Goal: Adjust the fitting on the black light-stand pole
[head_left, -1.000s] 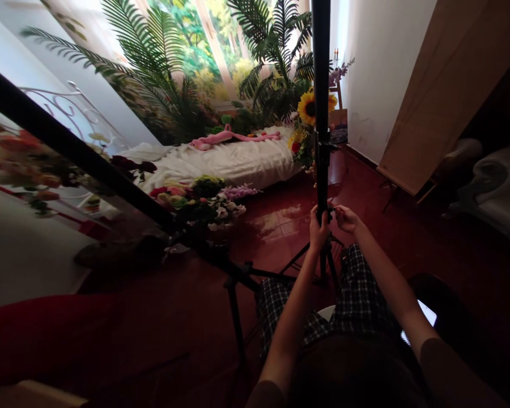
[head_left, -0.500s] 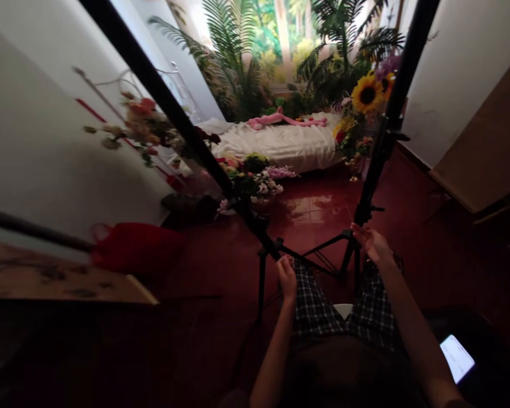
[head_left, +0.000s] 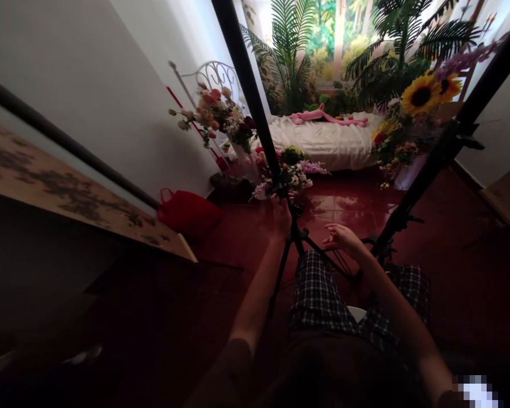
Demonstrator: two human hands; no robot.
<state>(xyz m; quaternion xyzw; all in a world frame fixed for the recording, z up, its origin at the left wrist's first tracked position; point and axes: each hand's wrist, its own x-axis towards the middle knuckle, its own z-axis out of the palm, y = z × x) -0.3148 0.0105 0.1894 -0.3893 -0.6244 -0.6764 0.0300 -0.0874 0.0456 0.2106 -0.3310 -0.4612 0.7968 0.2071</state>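
Right hand, moved off the right-hand black tubular stand since the earlier frame; now between the two stands, above the knees, grip part-open, fingers loosely bent. Left hand, shifted higher; grip narrow, closed on the left-hand black tubular stand just below its collar. Both stands: tilted in view, one either side of the right hand, splayed legs near the black-and-white checked trousers. Beyond: white cloth-covered bed bearing a long-limbed pink plush toy. Right of bed: yellow sunflowers with dark centres. Left, on the glossy red tiled floor: soft red bag.
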